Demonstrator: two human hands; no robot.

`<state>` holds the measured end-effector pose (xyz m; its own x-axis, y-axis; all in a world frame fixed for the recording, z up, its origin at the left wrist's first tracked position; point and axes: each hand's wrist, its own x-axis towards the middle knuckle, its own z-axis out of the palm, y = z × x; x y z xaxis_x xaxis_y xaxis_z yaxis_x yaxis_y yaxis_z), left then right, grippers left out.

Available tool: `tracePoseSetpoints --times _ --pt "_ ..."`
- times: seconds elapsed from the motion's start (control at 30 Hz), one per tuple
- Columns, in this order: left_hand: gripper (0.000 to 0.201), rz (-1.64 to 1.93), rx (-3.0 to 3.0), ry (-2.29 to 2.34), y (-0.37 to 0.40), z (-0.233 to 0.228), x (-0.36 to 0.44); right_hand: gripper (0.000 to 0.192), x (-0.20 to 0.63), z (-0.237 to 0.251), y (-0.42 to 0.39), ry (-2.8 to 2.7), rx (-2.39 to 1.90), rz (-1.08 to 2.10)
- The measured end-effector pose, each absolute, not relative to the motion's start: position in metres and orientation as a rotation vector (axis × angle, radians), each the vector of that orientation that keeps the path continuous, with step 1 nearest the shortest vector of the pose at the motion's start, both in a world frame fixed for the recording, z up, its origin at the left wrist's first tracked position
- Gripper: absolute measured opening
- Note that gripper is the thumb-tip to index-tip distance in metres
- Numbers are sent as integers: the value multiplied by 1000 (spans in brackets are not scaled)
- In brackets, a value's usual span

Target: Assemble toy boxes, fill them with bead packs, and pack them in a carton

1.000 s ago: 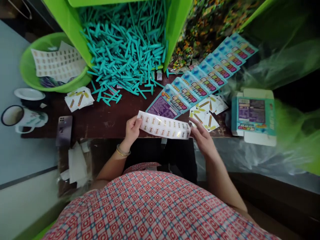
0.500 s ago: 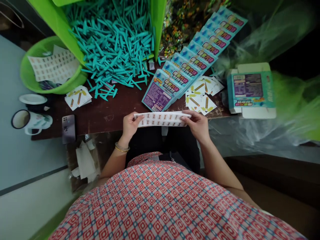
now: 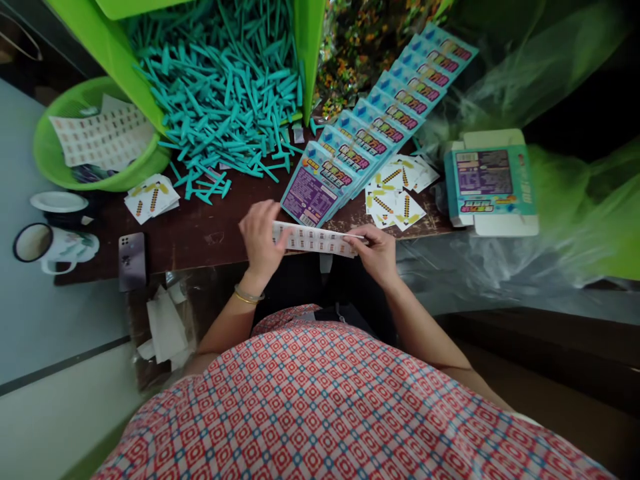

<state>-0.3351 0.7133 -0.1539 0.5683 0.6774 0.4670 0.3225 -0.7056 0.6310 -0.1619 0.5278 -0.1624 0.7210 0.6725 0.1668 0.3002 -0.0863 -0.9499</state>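
Dark table edge (image 3: 200,257): sticker sheet (image 3: 315,239) between both hands (image 3: 260,240).

Both hands, left hand (image 3: 260,237) and right hand (image 3: 379,248), grip a sticker sheet (image 3: 315,239) at the counter (image 3: 200,233) edge, just below the fanned cards (image 3: 360,140).

The person wears a loose top (image 3: 340,407) printed all over with small squares set on their points, red and pink outlines on a pale ground, with blue-grey dots where the squares meet. The cloth fills the lower part of the view and bulges forward at the front. Both forearms are bare below it; no sleeve reaches them. On the left wrist sits a thin gold-coloured bangle (image 3: 247,295). The right wrist carries nothing, and I see no rings on either hand.
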Motion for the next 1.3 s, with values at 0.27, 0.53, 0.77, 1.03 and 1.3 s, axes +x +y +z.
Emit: tracePoseSetpoints --times 0.27,0.53,0.77,1.03,1.3 --pt "44 620 2278 363 694 -157 -302 37 -109 -184 509 -636 -1878 157" --pt "43 675 2461 239 698 -156 -303 24 -95 -159 497 -1015 -1784 341" --pt "36 754 2482 220 692 -147 -298 13 -125 -140 526 -982 -1647 563" --pt "31 527 2237 365 690 -152 -298 20 -131 -163 530 -628 -1634 590" --pt "22 490 2176 381 690 -149 -286 20 -124 -163 526 -626 -1565 623"
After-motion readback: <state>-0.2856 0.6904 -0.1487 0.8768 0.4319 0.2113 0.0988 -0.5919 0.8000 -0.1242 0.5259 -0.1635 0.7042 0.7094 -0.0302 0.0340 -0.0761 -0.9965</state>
